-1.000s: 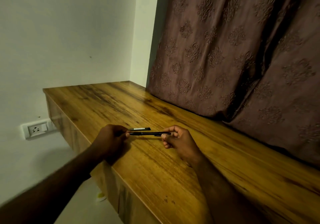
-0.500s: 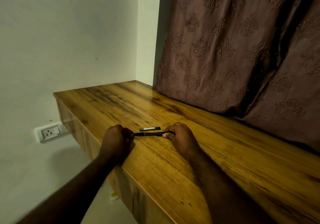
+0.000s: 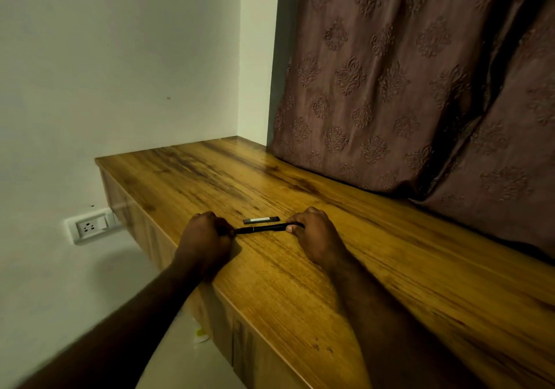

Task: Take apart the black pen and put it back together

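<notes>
Wooden desk (image 3: 375, 268), white wall, wall socket (image 3: 90, 227) left. Left hand (image 3: 207, 238) fingers curled on black pen (image 3: 259, 228) left end; right hand (image 3: 315, 235) pinches other end. Pen cap (image 3: 261, 219) just behind on desk. Risk: hard pull, small parts roll off near edge.

Wide bare stretch of the glossy brown wood-grain counter (image 3: 390, 268) open on the right and toward the far corner, free for passing. Hemmed in at the back right by the heavy mauve patterned curtain (image 3: 420, 88), draped onto the surface. Blocked at the far end by the plain white wall (image 3: 120, 73). Open drop past the left front edge (white wall socket (image 3: 90, 226) lower down there). Mid-counter, a narrow gap only: small flat black cap piece (image 3: 261, 220) lying just behind the slim black pen (image 3: 259, 229), itself spanning between left hand (image 3: 205, 238) and right hand (image 3: 315, 235).
</notes>
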Tool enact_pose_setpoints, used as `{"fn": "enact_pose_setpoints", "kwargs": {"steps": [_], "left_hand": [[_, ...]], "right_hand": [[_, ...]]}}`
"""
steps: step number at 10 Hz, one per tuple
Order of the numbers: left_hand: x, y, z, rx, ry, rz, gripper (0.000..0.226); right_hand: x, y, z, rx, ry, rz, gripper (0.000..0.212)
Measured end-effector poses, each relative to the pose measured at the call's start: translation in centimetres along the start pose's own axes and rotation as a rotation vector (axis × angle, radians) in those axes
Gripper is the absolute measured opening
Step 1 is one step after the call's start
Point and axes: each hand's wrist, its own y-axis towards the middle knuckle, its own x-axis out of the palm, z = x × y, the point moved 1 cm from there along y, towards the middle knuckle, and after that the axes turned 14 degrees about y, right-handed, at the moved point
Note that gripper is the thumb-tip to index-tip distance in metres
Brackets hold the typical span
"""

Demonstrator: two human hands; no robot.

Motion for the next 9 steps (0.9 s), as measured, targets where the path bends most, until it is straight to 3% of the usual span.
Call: {"fn": "enact_pose_setpoints", "kwargs": {"steps": [4,5,7,9], "left_hand": [[-0.7,-0.2,0.5,-0.013,-0.082,-0.02,0.018],[-0.6,-0.3,0.6,-0.029,-0.091,-0.022,0.018],[-0.7,-0.5,0.6,-0.062,-0.13,-0.003,0.015],[-0.4,2.0,0.3,-0.084,-0.225,-0.093,0.017]], "right_hand": [[-0.7,-0.1,0.7,0.072,0.171,-0.012,0.04],[-1.0,-0.2,0.9,0.127,0.254,0.043,0.031],[-0.7,0.0,0.2,0.1,0.142,0.055,0.028],[-0.4,1.0,0.1,0.043,0.048,0.126,0.027]]}}
